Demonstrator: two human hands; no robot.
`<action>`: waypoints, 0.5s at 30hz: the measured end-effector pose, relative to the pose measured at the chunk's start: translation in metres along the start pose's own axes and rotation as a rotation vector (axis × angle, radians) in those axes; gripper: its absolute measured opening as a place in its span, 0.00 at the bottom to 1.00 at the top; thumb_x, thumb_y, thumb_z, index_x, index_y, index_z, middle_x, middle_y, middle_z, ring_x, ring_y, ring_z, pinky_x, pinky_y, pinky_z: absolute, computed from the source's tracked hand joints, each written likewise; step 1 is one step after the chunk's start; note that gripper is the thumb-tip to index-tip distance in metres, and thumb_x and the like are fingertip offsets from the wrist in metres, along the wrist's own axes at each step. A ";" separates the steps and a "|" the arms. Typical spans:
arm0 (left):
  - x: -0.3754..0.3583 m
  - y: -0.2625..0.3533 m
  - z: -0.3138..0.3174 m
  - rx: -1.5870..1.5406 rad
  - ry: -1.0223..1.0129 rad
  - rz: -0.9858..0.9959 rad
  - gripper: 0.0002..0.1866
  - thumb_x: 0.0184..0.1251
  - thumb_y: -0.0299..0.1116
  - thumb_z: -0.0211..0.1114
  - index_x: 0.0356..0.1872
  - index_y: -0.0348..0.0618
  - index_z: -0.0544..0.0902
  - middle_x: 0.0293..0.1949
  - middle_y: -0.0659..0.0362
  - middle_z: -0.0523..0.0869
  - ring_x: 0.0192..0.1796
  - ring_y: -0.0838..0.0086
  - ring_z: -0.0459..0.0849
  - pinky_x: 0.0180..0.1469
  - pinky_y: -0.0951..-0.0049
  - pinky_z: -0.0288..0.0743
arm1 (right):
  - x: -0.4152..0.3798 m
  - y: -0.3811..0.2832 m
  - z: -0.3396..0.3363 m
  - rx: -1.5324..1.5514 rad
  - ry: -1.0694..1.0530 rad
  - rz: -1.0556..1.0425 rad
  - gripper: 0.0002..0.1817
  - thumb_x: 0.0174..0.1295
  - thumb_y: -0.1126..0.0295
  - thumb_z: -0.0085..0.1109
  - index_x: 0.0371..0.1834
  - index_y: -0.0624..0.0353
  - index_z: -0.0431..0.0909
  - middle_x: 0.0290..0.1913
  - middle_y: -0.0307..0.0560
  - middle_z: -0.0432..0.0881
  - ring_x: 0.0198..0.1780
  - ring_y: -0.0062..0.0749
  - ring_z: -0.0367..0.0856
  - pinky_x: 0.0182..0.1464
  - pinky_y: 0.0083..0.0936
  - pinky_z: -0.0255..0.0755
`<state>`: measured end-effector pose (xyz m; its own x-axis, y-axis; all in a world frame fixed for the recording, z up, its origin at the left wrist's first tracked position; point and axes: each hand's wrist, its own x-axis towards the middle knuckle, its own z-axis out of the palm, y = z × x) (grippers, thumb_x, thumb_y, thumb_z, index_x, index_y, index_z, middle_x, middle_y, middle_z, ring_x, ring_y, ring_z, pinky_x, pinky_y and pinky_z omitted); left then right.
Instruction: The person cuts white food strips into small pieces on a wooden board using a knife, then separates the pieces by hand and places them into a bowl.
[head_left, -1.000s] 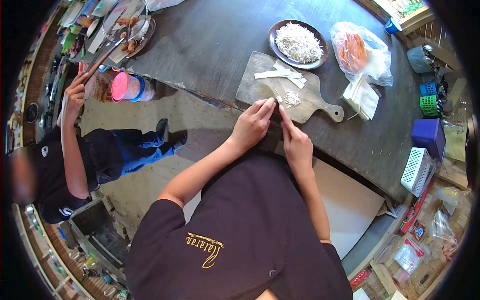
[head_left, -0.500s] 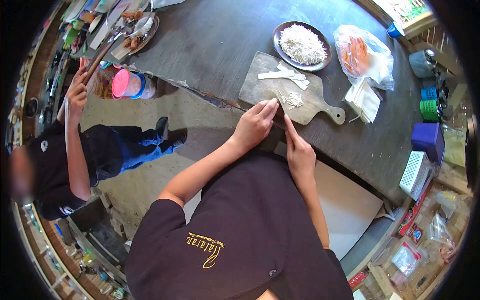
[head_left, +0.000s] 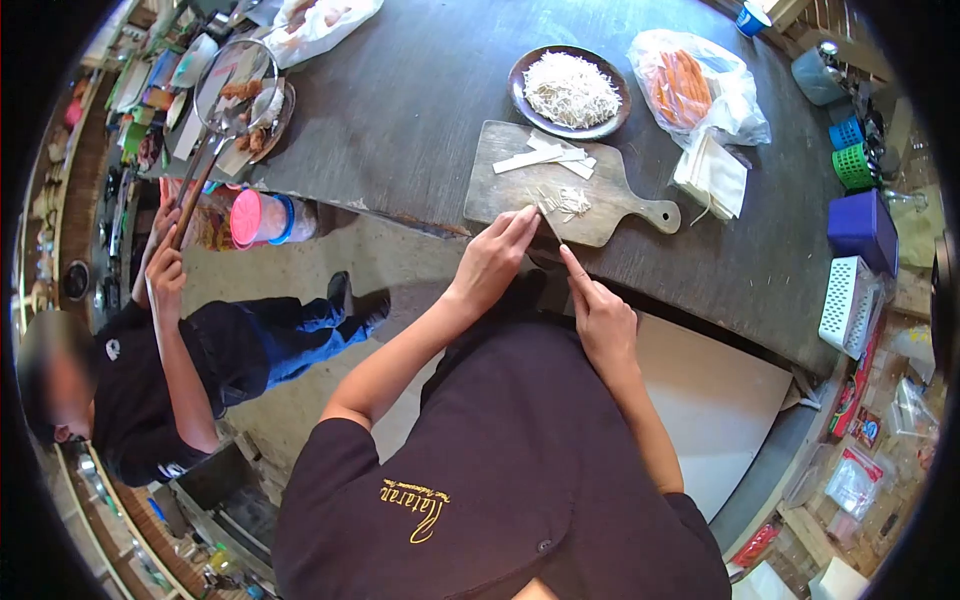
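Observation:
A wooden cutting board lies at the near edge of the dark counter, with flat white strips and a small pile of thin white slivers on it. My left hand reaches to the board's near edge, its fingertips pinched together on a white piece there. My right hand is just off the board with the index finger stretched forward along a thin knife whose tip points at the slivers. A dark plate behind the board holds shredded white strips.
A plastic bag of orange sticks and folded white sheets lie right of the board. A blue box, a white grater and green baskets stand far right. Another person at left holds a long-handled skimmer near a pink-lidded jar.
My right hand has drawn back from the board toward my body, while my left hand stays at the near edge. The other person's hand has dropped lower along the skimmer handle.

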<state>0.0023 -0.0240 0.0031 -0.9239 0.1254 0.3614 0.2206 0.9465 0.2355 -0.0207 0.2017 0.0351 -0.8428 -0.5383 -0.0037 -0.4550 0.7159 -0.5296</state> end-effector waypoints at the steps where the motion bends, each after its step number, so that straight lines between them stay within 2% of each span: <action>1: 0.000 0.000 -0.001 0.023 -0.012 0.005 0.27 0.65 0.23 0.63 0.66 0.28 0.83 0.68 0.51 0.82 0.67 0.62 0.83 0.69 0.66 0.82 | 0.006 0.001 0.005 0.007 0.022 -0.018 0.30 0.84 0.59 0.56 0.85 0.18 0.68 0.29 0.50 0.83 0.30 0.52 0.89 0.32 0.50 0.82; 6: 0.000 0.003 -0.003 0.047 -0.028 0.002 0.27 0.65 0.24 0.63 0.67 0.27 0.83 0.68 0.51 0.82 0.67 0.62 0.82 0.70 0.67 0.81 | 0.042 0.003 0.019 0.049 0.056 -0.067 0.30 0.84 0.59 0.54 0.85 0.17 0.68 0.31 0.51 0.85 0.33 0.54 0.90 0.34 0.51 0.83; 10: -0.002 0.001 -0.001 0.034 -0.026 0.007 0.28 0.64 0.23 0.63 0.67 0.27 0.82 0.68 0.50 0.82 0.67 0.61 0.82 0.70 0.66 0.81 | 0.011 0.000 0.003 -0.012 -0.025 0.010 0.30 0.84 0.59 0.54 0.85 0.17 0.68 0.30 0.50 0.84 0.30 0.54 0.89 0.32 0.52 0.82; 15: -0.001 0.003 0.002 0.024 -0.012 -0.011 0.27 0.65 0.23 0.63 0.67 0.27 0.82 0.69 0.50 0.82 0.66 0.61 0.83 0.70 0.66 0.81 | 0.001 0.001 -0.003 0.027 -0.028 0.005 0.30 0.84 0.60 0.54 0.85 0.18 0.68 0.30 0.50 0.85 0.30 0.54 0.89 0.31 0.52 0.81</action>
<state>0.0033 -0.0205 0.0021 -0.9301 0.1179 0.3479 0.2026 0.9546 0.2181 -0.0226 0.2036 0.0370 -0.8363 -0.5474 -0.0303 -0.4426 0.7067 -0.5520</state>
